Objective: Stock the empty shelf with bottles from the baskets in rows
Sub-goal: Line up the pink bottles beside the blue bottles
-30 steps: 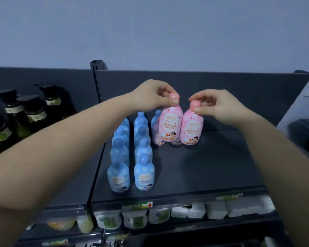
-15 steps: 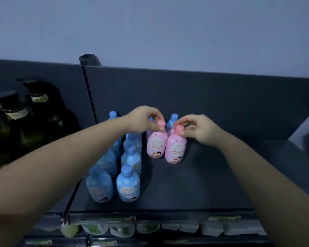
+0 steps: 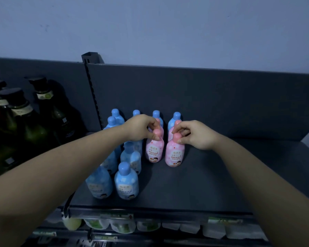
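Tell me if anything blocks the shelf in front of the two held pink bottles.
Nothing visible does: the shelf in front of the pink bottles is bare, and the blue bottles stand to their left.

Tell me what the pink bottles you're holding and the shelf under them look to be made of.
Pink bottles: probably plastic, opaque with a soft sheen, moulded round caps, printed labels. Shelf: looks like dark painted metal, matte; thin flat deck and slotted post suggest steel, not certain.
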